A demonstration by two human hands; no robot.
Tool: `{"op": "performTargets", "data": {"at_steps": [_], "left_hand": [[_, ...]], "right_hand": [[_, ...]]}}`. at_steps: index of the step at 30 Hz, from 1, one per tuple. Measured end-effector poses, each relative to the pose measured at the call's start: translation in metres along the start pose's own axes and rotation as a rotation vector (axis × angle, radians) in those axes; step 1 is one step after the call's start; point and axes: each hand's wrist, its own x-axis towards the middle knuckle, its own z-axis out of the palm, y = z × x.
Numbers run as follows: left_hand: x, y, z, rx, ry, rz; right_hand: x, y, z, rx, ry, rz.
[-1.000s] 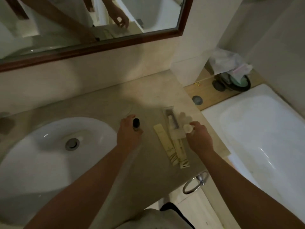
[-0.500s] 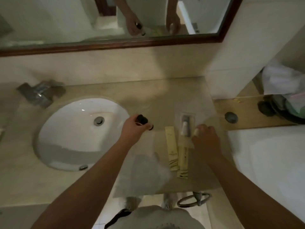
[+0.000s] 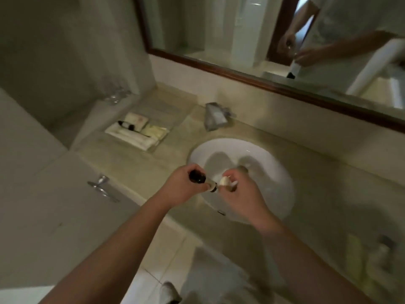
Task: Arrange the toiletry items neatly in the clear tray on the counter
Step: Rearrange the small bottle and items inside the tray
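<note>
My left hand (image 3: 183, 186) grips a small bottle with a black cap (image 3: 198, 177) over the front left rim of the sink. Just to its right my right hand (image 3: 237, 190) pinches a small white item (image 3: 224, 181). The clear tray (image 3: 171, 128) sits on the counter at the far left. It holds a folded white towel (image 3: 129, 134), a small black-capped bottle (image 3: 126, 125) and pale packets (image 3: 154, 130). Blurred yellow packets (image 3: 356, 246) lie on the counter at the right edge.
The white sink (image 3: 258, 163) fills the middle of the beige counter (image 3: 328, 194). A metal faucet (image 3: 213, 116) stands behind it under the framed mirror (image 3: 241, 73). Glasses (image 3: 114, 93) stand on a ledge far left. A toilet flush handle (image 3: 100, 186) is at the left.
The view has swung left from the counter's right end to the sink. Both hands have lifted their items from the counter and now hold them close together over the basin.
</note>
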Motion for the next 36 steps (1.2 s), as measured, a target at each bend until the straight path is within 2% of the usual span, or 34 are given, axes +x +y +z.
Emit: {"op": "performTargets", "data": {"at_steps": [5,10,13,16,18,21,27,33,36], "left_hand": [[-0.012,-0.073,-0.133,0.026,0.078,-0.018],[-0.006,-0.118,-0.204,0.043,0.076,-0.034],[0.014,-0.136,-0.225,0.019,0.065,-0.056],[0.047,-0.149,-0.241,-0.001,0.054,-0.076],[0.07,-0.154,-0.251,0.057,0.043,-0.072],[0.105,-0.16,-0.264,0.142,0.069,-0.102],[0.174,-0.168,-0.301,0.261,0.053,-0.142],[0.244,-0.187,-0.311,0.375,-0.019,-0.002],[0.268,-0.2,-0.311,0.459,-0.126,0.072]], "right_hand": [[0.037,-0.098,0.116,0.024,-0.131,-0.099],[0.062,-0.142,0.178,0.039,-0.213,-0.117],[0.088,-0.15,0.194,0.038,-0.233,-0.098],[0.122,-0.149,0.204,0.04,-0.168,-0.073],[0.146,-0.148,0.21,0.071,-0.142,-0.034],[0.182,-0.152,0.221,0.085,-0.214,0.005],[0.242,-0.163,0.233,0.065,-0.221,0.095],[0.273,-0.16,0.241,0.009,-0.198,0.148],[0.28,-0.157,0.246,-0.019,-0.133,0.226]]}}
